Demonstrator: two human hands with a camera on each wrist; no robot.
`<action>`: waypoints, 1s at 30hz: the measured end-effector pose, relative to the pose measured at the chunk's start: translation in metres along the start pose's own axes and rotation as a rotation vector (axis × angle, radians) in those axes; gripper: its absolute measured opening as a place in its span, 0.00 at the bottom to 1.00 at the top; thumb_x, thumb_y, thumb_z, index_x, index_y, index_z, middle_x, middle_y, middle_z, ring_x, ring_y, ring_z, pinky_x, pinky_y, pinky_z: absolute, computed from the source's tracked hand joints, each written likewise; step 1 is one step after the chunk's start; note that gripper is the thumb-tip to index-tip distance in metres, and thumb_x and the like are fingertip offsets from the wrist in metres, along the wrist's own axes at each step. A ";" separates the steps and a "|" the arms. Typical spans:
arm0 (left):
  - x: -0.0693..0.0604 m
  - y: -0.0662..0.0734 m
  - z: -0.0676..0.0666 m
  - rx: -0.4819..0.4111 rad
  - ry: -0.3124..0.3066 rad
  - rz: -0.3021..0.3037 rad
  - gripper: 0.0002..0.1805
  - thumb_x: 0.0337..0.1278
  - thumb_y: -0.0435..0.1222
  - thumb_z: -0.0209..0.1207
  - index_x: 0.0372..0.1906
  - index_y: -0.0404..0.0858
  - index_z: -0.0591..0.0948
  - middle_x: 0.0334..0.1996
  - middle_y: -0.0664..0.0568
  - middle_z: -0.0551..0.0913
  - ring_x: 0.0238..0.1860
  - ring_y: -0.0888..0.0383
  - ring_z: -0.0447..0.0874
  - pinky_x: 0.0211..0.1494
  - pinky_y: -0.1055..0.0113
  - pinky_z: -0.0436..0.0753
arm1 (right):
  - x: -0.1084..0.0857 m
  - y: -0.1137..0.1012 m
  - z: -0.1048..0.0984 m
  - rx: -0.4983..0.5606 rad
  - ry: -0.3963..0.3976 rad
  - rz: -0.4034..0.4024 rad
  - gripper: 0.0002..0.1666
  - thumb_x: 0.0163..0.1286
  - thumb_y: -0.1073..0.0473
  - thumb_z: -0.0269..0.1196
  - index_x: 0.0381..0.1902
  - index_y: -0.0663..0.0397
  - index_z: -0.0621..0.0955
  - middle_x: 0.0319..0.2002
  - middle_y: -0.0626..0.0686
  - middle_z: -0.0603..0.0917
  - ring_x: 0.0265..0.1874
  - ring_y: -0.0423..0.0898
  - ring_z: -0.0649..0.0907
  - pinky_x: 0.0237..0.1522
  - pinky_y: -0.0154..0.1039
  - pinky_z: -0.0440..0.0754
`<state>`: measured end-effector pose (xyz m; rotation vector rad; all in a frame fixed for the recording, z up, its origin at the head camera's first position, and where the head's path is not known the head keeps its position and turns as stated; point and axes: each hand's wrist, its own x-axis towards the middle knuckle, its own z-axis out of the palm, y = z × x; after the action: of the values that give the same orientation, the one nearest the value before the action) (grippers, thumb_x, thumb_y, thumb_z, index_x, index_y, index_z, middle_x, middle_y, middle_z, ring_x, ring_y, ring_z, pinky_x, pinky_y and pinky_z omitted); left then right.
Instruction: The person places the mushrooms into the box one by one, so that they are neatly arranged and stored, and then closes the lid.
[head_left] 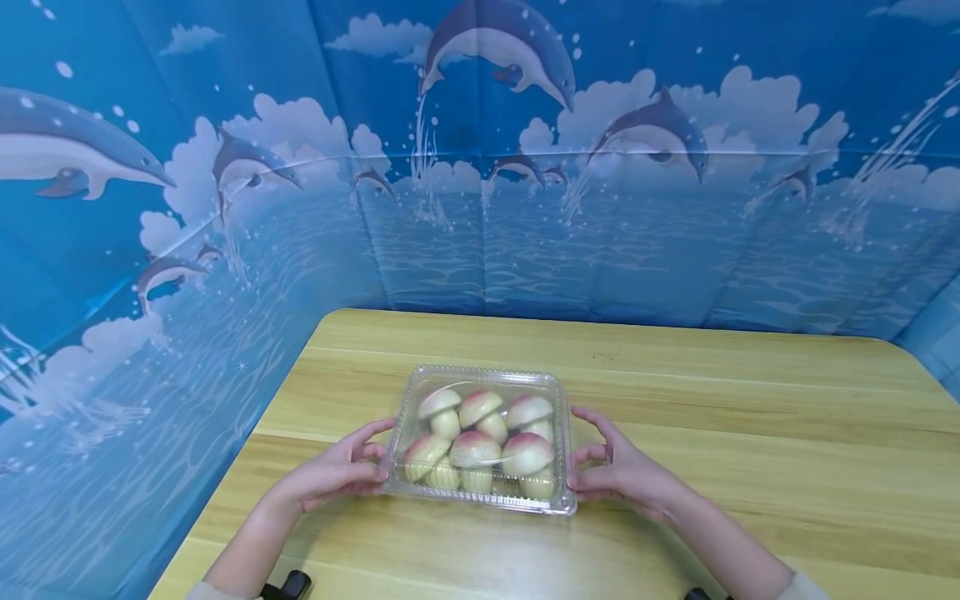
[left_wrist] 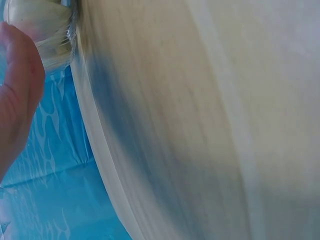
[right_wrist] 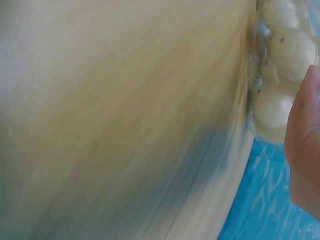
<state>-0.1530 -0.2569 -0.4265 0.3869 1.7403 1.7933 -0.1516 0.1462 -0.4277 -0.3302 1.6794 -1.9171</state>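
Observation:
A clear plastic clamshell box [head_left: 491,377] is in the middle of the head view, with its lid down. Inside it are several mushroom-shaped pieces [head_left: 476,450], with pale stems and pink-tinged caps. My left hand [head_left: 341,471] grips the box's left side, thumb toward the near corner. On the opposite side my right hand [head_left: 626,473] holds it with bent fingers and thumb. Each wrist view catches only part of the box, beside the left thumb [left_wrist: 24,65] and the right thumb [right_wrist: 304,115]. Whether the box's underside touches the table cannot be told.
The box is over a light wood-grain table [head_left: 750,467] with rounded far corners. Behind it and along the left hangs a blue curtain [head_left: 480,242] printed with dolphins, clouds and waves. Black straps [head_left: 288,586] show near the wrists.

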 end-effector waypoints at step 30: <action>-0.006 -0.002 0.011 -0.109 0.052 -0.034 0.40 0.57 0.25 0.54 0.67 0.22 0.43 0.31 0.53 0.78 0.37 0.56 0.83 0.43 0.68 0.81 | -0.014 0.011 0.021 0.162 -0.134 0.110 0.19 0.62 0.69 0.58 0.45 0.66 0.61 0.29 0.58 0.84 0.26 0.43 0.85 0.33 0.34 0.82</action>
<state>-0.1414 -0.2519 -0.4261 0.2657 1.6653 1.8791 -0.1262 0.1355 -0.4321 -0.2899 1.4166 -1.8912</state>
